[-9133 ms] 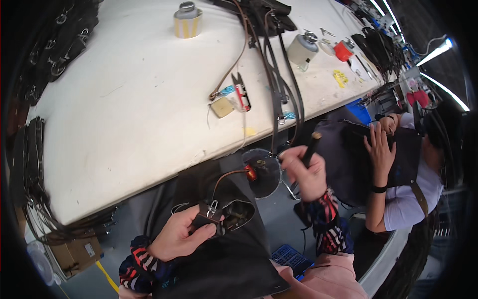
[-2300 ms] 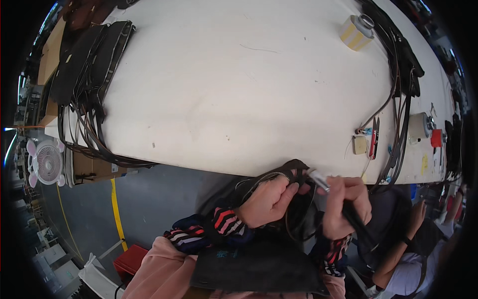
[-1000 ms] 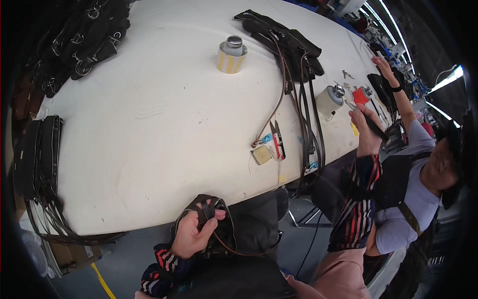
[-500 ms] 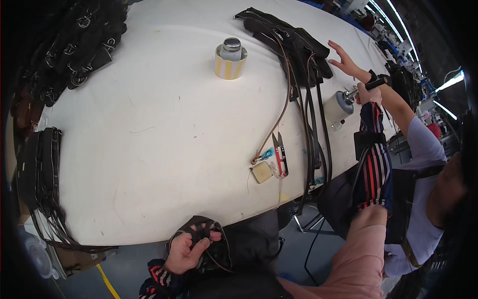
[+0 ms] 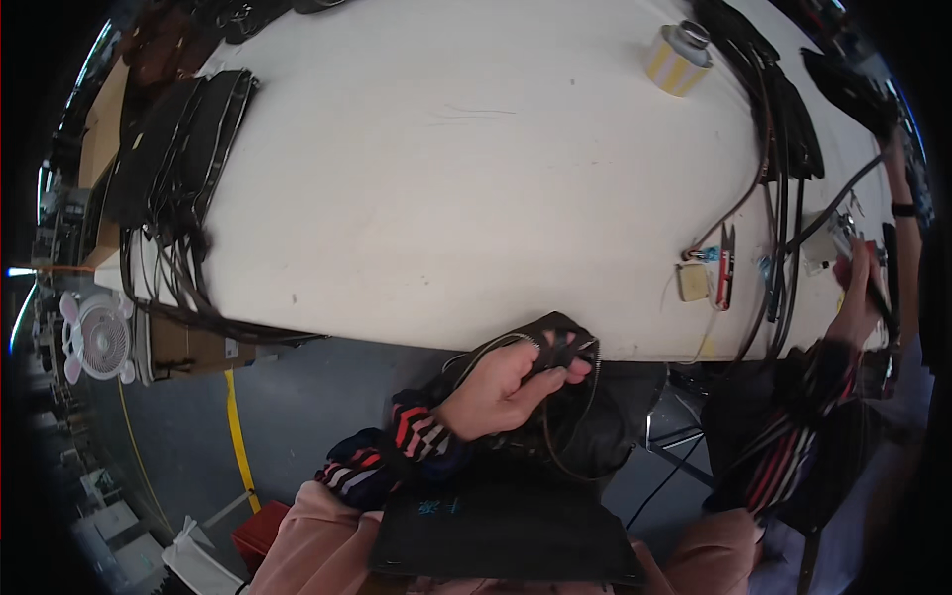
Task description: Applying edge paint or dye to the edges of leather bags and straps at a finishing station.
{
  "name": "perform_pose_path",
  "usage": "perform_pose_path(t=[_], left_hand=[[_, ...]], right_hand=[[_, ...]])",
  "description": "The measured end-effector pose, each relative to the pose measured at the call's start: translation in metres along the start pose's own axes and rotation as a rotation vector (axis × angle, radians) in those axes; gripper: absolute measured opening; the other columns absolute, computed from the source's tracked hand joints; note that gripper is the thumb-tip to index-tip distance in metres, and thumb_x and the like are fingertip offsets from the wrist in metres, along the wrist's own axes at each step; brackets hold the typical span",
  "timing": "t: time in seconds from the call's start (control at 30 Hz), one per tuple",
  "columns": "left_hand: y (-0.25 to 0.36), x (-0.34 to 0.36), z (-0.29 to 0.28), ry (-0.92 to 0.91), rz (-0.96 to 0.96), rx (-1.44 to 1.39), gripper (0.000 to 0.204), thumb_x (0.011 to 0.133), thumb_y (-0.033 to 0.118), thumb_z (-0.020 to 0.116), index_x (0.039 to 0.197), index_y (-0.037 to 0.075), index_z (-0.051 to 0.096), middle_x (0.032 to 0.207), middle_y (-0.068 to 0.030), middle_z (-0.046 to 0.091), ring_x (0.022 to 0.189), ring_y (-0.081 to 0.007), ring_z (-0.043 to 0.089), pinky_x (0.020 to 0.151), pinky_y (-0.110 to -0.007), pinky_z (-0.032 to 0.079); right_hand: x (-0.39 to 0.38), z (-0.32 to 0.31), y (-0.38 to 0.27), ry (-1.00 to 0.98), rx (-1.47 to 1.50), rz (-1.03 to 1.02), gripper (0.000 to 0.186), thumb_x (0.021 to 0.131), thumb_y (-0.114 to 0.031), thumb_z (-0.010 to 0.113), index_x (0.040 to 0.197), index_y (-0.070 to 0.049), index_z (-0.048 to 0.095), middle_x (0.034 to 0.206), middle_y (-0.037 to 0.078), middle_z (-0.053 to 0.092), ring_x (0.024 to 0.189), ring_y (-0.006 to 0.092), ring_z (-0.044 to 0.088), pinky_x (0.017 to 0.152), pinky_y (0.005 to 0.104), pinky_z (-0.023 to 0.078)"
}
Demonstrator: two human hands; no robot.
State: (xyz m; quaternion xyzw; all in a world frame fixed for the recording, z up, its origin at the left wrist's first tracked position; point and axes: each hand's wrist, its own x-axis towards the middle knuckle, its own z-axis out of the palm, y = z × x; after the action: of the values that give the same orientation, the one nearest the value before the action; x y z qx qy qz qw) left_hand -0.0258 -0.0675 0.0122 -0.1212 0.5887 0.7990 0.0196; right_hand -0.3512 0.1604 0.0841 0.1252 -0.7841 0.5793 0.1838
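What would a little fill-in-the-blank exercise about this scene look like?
1. The sleeve behind the left grip, which holds a dark bag, is patterned with ____.
2. The fan shows toward the picture's ____ edge.
3. The capped container is banded in white and ____.
Missing words: stripes; left; yellow.

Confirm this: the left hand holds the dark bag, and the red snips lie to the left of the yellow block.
One mistake: the snips lie to the right of the yellow block, as the head view shows. The left hand does hold the dark bag.
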Motion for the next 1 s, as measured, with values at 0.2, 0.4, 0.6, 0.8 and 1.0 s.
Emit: perform_pose_path(t=[0.2,0.4,0.6,0.8,1.0], left_hand=[[-0.007,0.001,0.002,0.002,0.016,-0.100,0.026,0.089,0.002,0.043,0.114,-0.004,0.042,0.101,-0.0093,0.058,0.093,-0.0127,0.055,0.079,-0.024,0.042],[-0.011,-0.005,0.001,0.041,0.100,-0.124,0.025,0.088,0.000,0.044,0.114,-0.003,0.044,0.095,-0.0037,0.056,0.087,-0.0075,0.051,0.077,-0.022,0.042],[-0.008,-0.005,-0.002,-0.004,0.076,-0.050,0.028,0.088,0.000,0.046,0.115,-0.005,0.043,0.102,-0.0050,0.055,0.096,-0.0098,0.051,0.088,-0.024,0.039],[-0.011,-0.004,-0.007,-0.010,0.024,0.115,0.028,0.087,-0.001,0.044,0.115,-0.006,0.042,0.095,-0.0057,0.055,0.086,-0.0092,0.053,0.077,-0.023,0.043],[-0.008,-0.005,-0.004,0.008,0.124,-0.060,0.025,0.087,-0.001,0.042,0.112,-0.005,0.043,0.091,-0.0056,0.056,0.082,-0.0097,0.054,0.074,-0.023,0.043]], right_hand=[[-0.213,0.038,-0.080,-0.440,0.121,0.192,0.007,0.082,-0.006,0.058,0.082,0.001,0.056,0.068,0.007,0.059,0.058,0.0096,0.052,0.057,0.0211,0.041],[-0.250,0.062,-0.093,-0.544,0.181,0.022,0.007,0.078,-0.006,0.063,0.075,-0.001,0.059,0.065,0.008,0.058,0.053,0.0105,0.052,0.049,0.0213,0.039],[-0.245,0.079,-0.094,-0.507,0.067,0.182,0.010,0.077,-0.006,0.062,0.072,-0.001,0.056,0.060,0.010,0.056,0.049,0.0161,0.054,0.047,0.0260,0.041],[-0.242,0.080,-0.090,-0.632,0.031,-0.115,0.005,0.076,-0.004,0.061,0.074,-0.001,0.057,0.057,0.009,0.055,0.048,0.0169,0.053,0.048,0.0265,0.042],[-0.236,0.077,-0.095,-0.741,0.047,-0.270,0.008,0.077,-0.004,0.062,0.074,-0.002,0.055,0.057,0.008,0.056,0.049,0.0123,0.054,0.047,0.0240,0.042]])
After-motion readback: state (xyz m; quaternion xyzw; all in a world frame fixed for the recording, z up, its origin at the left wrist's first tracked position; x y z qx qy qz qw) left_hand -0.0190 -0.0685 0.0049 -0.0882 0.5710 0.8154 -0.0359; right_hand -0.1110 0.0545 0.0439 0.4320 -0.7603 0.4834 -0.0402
